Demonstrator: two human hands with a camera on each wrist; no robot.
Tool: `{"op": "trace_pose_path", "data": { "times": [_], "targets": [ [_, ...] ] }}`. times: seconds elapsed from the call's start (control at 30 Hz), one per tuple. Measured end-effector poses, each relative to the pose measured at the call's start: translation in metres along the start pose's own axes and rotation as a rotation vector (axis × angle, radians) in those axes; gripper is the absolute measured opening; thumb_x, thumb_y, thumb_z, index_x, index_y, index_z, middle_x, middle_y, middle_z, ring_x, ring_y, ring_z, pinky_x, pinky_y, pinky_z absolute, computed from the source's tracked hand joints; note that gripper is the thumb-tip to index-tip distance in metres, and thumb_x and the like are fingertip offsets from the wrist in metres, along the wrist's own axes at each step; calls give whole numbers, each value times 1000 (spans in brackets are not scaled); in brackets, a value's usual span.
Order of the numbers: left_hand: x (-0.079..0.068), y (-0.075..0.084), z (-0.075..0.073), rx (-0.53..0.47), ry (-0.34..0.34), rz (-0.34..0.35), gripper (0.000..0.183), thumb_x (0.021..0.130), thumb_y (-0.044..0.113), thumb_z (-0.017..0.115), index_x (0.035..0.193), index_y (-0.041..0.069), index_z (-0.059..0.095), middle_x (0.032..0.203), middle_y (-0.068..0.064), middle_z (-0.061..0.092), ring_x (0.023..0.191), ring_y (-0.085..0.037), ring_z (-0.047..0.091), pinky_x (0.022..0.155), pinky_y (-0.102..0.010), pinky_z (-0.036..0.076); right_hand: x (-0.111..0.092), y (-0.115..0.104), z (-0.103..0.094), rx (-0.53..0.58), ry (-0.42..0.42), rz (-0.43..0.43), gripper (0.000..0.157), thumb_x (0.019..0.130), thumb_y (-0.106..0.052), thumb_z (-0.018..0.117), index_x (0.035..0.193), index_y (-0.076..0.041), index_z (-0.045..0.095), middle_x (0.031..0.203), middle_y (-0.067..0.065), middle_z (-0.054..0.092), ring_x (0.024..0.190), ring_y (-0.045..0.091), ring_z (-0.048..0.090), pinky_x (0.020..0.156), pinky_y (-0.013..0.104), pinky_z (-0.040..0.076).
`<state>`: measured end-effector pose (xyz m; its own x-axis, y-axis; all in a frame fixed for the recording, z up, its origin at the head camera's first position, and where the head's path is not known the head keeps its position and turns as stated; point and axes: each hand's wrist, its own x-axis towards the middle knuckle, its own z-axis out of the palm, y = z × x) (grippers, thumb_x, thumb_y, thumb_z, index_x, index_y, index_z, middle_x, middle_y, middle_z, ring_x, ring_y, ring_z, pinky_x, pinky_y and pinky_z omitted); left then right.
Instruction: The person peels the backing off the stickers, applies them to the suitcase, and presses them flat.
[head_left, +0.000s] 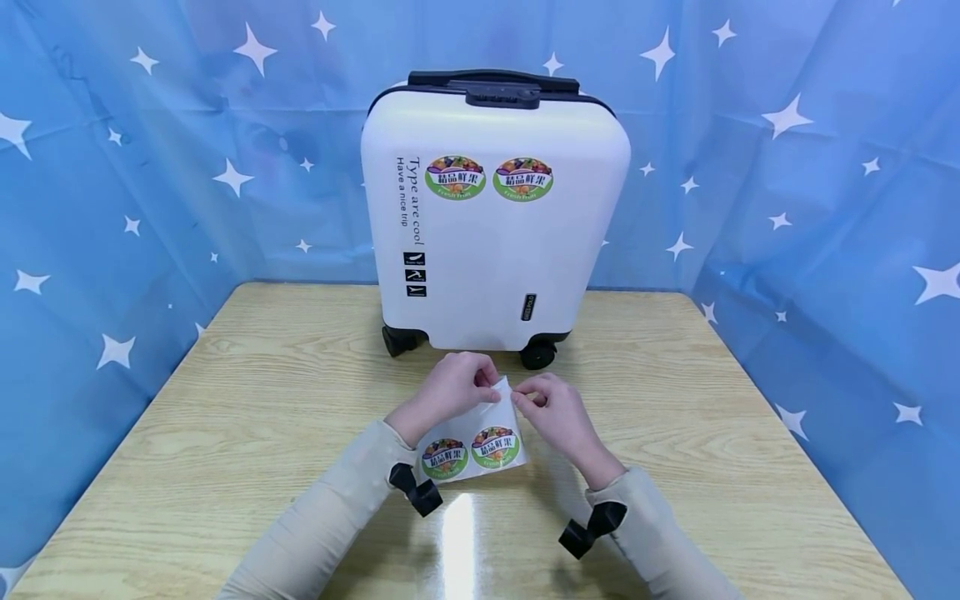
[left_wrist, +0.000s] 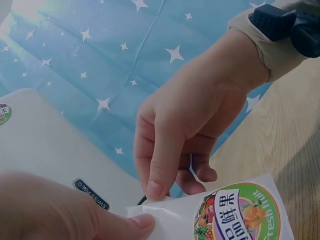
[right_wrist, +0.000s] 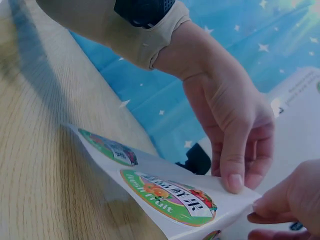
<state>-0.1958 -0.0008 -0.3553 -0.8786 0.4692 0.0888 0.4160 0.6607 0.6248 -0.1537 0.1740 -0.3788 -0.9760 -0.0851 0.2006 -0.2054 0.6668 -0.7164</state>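
A white sticker sheet (head_left: pixel 489 417) is held up off the wooden table, tilted, between both hands. Two oval fruit stickers (head_left: pixel 495 447) with green rims show on its lower part. My left hand (head_left: pixel 456 390) pinches the sheet near its top edge, the thumb lying on the front. At the upper right corner, my right hand (head_left: pixel 557 415) pinches the sheet's edge between thumb and forefinger; in the left wrist view the right thumb (left_wrist: pixel 156 187) lies against that edge. Behind the hands stands a white suitcase (head_left: pixel 480 250), upright, with two matching stickers (head_left: pixel 522 179) side by side on its upper front.
The suitcase rests on black wheels (head_left: pixel 537 354) toward the back of the wooden table (head_left: pixel 285 400). Blue curtains (head_left: pixel 750 192) with white stars surround the table at the back and sides. Each sleeve carries a black wrist device (head_left: pixel 592 529).
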Motion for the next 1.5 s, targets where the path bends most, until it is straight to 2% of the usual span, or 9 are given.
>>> {"op": "trace_pose_path", "data": {
  "times": [0.27, 0.53, 1.07, 1.5],
  "targets": [
    [-3, -2, -1, -8, -12, -12, 11, 79, 16, 75, 83, 13, 65, 74, 5, 58, 68, -10, 53, 60, -22, 45, -1, 1, -1, 4, -16, 44, 9, 86, -16, 65, 88, -9, 70, 98, 5, 60, 72, 17, 52, 57, 29, 44],
    [-6, -10, -1, -18, -13, -5, 9, 80, 14, 74, 85, 12, 67, 75, 5, 59, 69, -10, 54, 62, -23, 45, -2, 4, -2, 19, -5, 34, 7, 86, -15, 65, 85, -10, 70, 103, 6, 59, 74, 17, 55, 60, 29, 45],
    [-10, -24, -3, -18, 4, -30, 7, 79, 11, 74, 82, 11, 67, 74, 5, 60, 68, -10, 54, 61, -24, 46, -3, 9, -6, 22, 12, 11, 10, 86, -17, 64, 83, -9, 69, 101, 5, 60, 73, 16, 55, 61, 29, 45],
    [-15, -38, -1, -14, 6, -56, 6, 79, 10, 74, 80, 11, 67, 72, 5, 59, 66, -10, 53, 60, -25, 45, -4, 12, -8, 26, 3, 38, 9, 87, -17, 64, 85, -10, 69, 102, 4, 60, 74, 16, 54, 62, 30, 45]
  ]
}}
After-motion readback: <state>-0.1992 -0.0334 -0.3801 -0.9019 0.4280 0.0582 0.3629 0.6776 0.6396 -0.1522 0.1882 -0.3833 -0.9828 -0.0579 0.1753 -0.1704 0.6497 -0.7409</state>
